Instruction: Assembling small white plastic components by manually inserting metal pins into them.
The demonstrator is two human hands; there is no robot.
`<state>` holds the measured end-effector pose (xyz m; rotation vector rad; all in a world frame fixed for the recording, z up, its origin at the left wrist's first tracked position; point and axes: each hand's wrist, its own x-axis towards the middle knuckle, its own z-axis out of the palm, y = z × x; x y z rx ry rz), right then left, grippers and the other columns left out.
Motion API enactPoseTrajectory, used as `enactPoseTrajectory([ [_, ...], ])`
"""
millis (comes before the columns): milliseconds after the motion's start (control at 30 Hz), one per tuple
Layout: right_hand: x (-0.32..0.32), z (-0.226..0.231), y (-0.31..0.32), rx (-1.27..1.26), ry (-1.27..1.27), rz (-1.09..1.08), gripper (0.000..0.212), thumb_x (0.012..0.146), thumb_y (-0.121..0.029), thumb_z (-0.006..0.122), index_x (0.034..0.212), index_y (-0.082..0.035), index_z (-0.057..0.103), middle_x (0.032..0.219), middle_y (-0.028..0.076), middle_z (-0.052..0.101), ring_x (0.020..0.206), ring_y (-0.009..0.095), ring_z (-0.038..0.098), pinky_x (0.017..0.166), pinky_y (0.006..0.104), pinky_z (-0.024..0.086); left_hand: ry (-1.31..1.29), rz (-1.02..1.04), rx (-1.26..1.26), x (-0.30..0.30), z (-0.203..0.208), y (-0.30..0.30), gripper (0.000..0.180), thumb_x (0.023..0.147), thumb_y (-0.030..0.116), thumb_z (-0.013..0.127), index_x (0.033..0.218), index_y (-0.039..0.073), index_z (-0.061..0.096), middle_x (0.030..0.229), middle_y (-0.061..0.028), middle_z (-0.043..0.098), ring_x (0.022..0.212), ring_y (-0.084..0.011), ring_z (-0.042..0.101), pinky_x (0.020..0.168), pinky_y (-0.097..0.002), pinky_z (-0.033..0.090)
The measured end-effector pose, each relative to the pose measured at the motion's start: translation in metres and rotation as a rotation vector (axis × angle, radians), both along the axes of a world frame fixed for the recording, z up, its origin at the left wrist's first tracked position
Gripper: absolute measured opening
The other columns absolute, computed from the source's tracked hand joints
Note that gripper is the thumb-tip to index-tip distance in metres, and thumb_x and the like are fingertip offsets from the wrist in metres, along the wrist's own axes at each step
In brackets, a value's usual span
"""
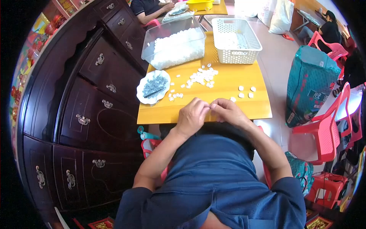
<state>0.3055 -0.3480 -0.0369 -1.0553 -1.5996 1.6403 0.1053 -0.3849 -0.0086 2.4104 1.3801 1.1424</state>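
Observation:
My left hand (193, 115) and my right hand (228, 111) meet at the near edge of the yellow wooden table (160, 115). The fingers of both are pinched together, and whatever sits between the fingertips is hidden or too small to name. Beyond them lies a loose pile of small white pieces (202, 77). Several round white pieces (241, 95) are spread apart to the right. Small clear squarish pieces (175, 95) lie left of the pile. A white scalloped dish (141, 89) at the left holds many small grey-blue bits (155, 84) and a dark thin stick.
At the table's far side stand a clear plastic bin (198, 53) full of white pieces and a white perforated basket (238, 58). Dark wooden drawers (103, 91) rise close on the left. To the right are a green sack (310, 86) and pink chairs (322, 137). Other people sit farther off.

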Motion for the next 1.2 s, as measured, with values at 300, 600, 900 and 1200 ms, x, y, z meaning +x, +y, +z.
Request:
enactPoseTrajectory([
  [300, 0.008, 0.001, -0.004, -0.261, 0.131, 0.076, 0.025, 0.105, -0.033, 0.06, 0.099, -0.01, 0.067, 0.086, -0.002, 0.067, 0.069, 0.006, 0.06, 0.061, 0.0211, 0.05, 0.013, -0.001, 0.081, 0.011, 0.0, -0.014, 0.009, 0.086, 0.006, 0.074, 0.093, 0.004, 0.068, 0.086, -0.0123, 0.064, 0.076, -0.0325, 0.067, 0.065, -0.04, 0.053],
  [600, 0.012, 0.0, -0.002, -0.242, 0.166, 0.062, 0.024, 0.104, -0.031, 0.061, 0.098, -0.008, 0.068, 0.084, -0.003, 0.065, 0.07, 0.006, 0.061, 0.063, 0.0212, 0.051, -0.069, 0.017, 0.093, 0.019, 0.001, -0.013, 0.007, 0.087, 0.005, 0.072, 0.093, 0.005, 0.068, 0.087, -0.0112, 0.066, 0.076, -0.0319, 0.068, 0.065, -0.0392, 0.053],
  [900, -0.003, 0.004, -0.017, 0.305, -0.107, -0.03, 0.02, 0.098, -0.022, 0.066, 0.095, -0.002, 0.067, 0.077, 0.009, 0.067, 0.066, 0.021, 0.066, 0.06, 0.0331, 0.052, -0.18, 0.054, -0.114, 0.006, -0.022, -0.018, 0.008, 0.092, 0.009, 0.068, 0.094, 0.001, 0.066, 0.087, -0.0154, 0.066, 0.077, -0.0344, 0.067, 0.068, -0.0406, 0.053],
  [1200, -0.045, 0.021, -0.006, 0.862, -0.415, -0.139, 0.013, 0.092, -0.017, 0.067, 0.089, -0.004, 0.068, 0.084, 0.02, 0.07, 0.079, 0.039, 0.069, 0.07, 0.0483, 0.054, -0.489, 0.04, -0.482, -0.038, -0.046, -0.032, 0.014, 0.095, 0.012, 0.064, 0.095, -0.001, 0.066, 0.079, -0.0149, 0.067, 0.071, -0.0236, 0.065, 0.066, -0.0349, 0.051],
])
